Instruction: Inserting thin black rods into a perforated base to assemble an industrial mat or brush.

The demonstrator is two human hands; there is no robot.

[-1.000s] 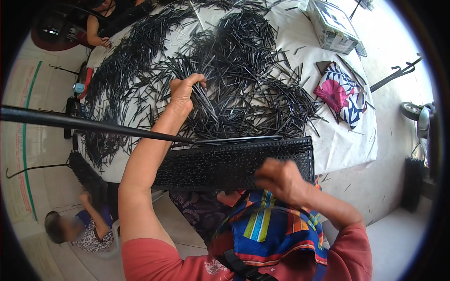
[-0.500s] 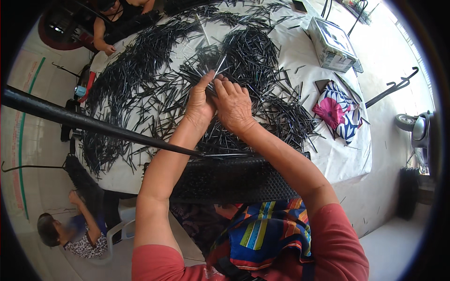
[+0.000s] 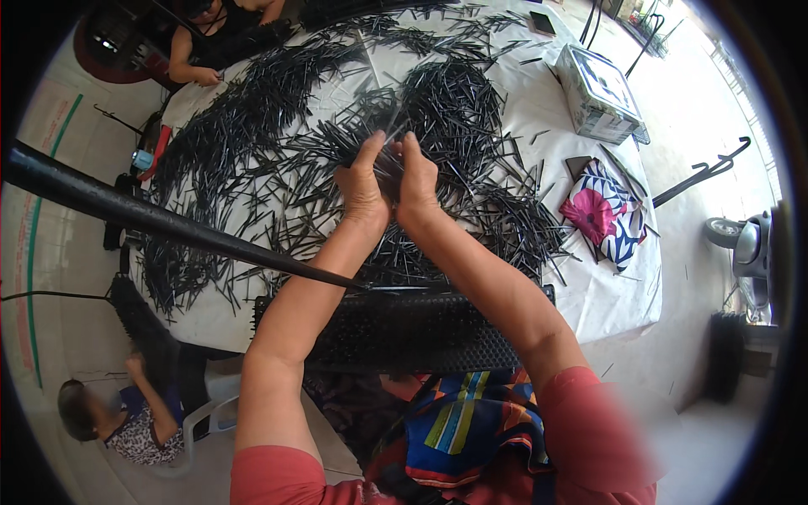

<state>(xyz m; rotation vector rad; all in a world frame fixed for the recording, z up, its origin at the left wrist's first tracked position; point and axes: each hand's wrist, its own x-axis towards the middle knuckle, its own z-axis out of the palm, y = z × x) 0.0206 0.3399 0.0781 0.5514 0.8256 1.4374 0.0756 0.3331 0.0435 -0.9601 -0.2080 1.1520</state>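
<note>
My left hand (image 3: 362, 187) and my right hand (image 3: 417, 178) are close together over the middle of the table, thumbs pointing up. Between them they hold a loose bundle of thin black strips (image 3: 387, 164), slightly blurred, and its ends partly hidden by my fingers. More black strips (image 3: 454, 105) of the same sort lie in a heap just beyond my hands. A long black rod (image 3: 194, 231) comes in from the left, its thin end by my left forearm. Under my forearms is a black studded panel (image 3: 404, 328) along the table's near edge.
Strips cover much of the white tablecloth (image 3: 610, 295). On the right are a patterned cloth with a pink flower (image 3: 593, 215), a box (image 3: 598, 93) and metal hooks (image 3: 703, 172). A dark flat phone-like object (image 3: 541, 23) lies farther back. Two people (image 3: 202, 42) sit at left.
My right hand has turned from palm-down over the strips to thumb-up, and the hands have moved slightly apart. The person at the far left has shifted a hand.
</note>
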